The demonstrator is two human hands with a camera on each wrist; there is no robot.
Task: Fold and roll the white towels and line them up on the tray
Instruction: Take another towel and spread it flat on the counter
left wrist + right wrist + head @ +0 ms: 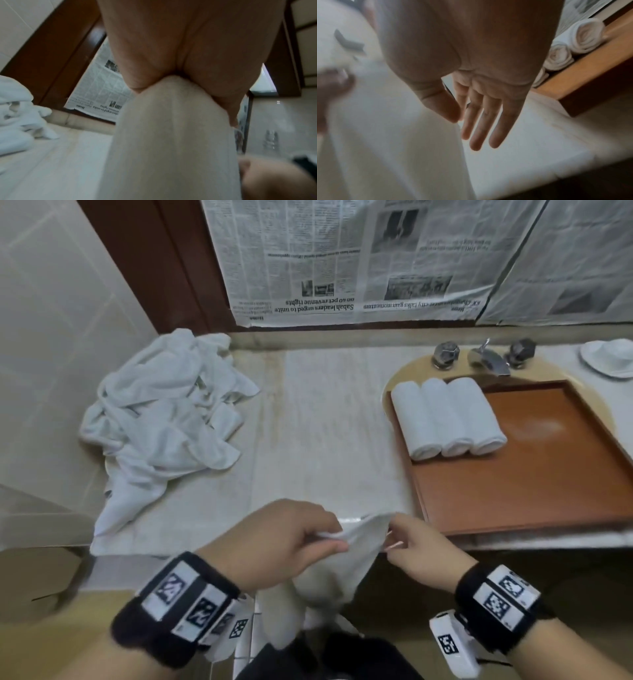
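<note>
A crumpled heap of white towels (161, 419) is lying at the counter's left; three rolled white towels (447, 417) are lining the far-left corner of the brown wooden tray (534, 474). The right wrist view is showing their spiral ends. The left hand (284, 539) is pinching a limp white towel (342, 570) at the counter edge; the right hand (419, 553) is pinching its other corner with thumb and forefinger, its remaining fingers (479, 128) straight.

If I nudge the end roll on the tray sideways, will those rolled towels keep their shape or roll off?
The three rolled towels lie flat, side by side and touching, on the tray, so they probably brace each other. The bare tray floor beside them looks smooth, so an end roll might roll or slide. Being soft cloth, it would likely squash and loosen rather than stay stiff.
</note>
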